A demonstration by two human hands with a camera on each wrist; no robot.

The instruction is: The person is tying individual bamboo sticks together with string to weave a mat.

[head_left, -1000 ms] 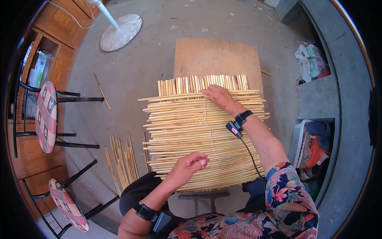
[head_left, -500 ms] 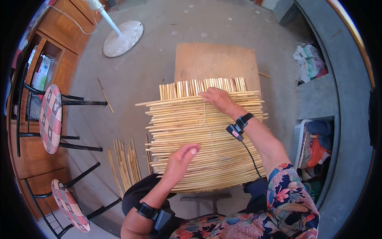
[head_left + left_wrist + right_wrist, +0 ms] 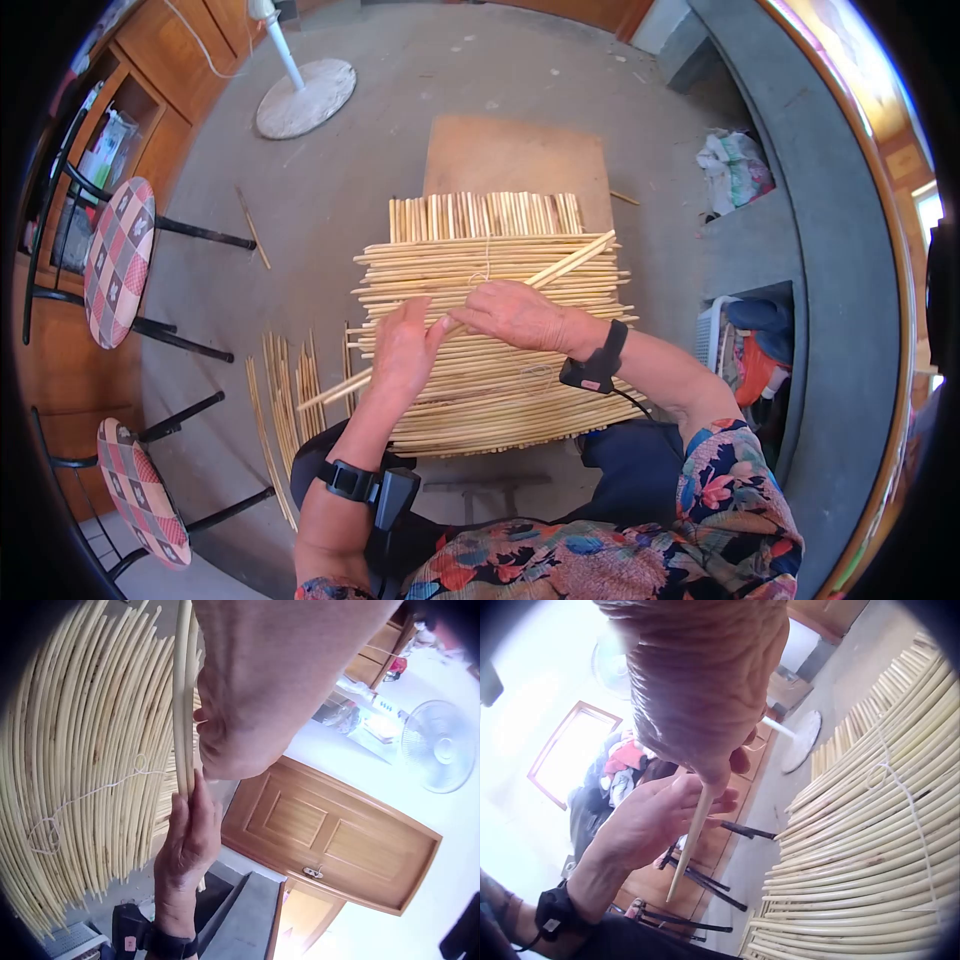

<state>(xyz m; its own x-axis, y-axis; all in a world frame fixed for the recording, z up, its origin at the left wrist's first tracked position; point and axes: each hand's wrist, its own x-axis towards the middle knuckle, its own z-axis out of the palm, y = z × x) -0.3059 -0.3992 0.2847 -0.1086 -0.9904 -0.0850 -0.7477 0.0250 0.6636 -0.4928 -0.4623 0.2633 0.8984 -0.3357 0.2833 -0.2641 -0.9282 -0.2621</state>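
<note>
Two long peeled sticks [image 3: 570, 260] run diagonally across my front, above a mat-like layer of similar sticks [image 3: 500, 410]. My right hand [image 3: 515, 315] pinches them near their middle. Close beside it, my left hand [image 3: 405, 350] holds them between thumb and fingers, their lower ends jutting out past it to the left. In the left wrist view the pair of sticks [image 3: 184, 690] lies side by side, with the right hand [image 3: 187, 840] gripping them. A thin white string [image 3: 97, 787] with loops trails over the layer.
A row of upright-looking stick ends [image 3: 485, 216] lies beyond the layer on a wooden board [image 3: 515, 155]. Loose sticks [image 3: 285, 390] are on the floor at left, near two checked-seat chairs [image 3: 120, 262]. A filled basket [image 3: 708, 335] stands in a recess at right.
My right hand has come back from the layer's far edge toward me with two sticks. My left hand has moved up to meet it on them; the sticks now slant.
</note>
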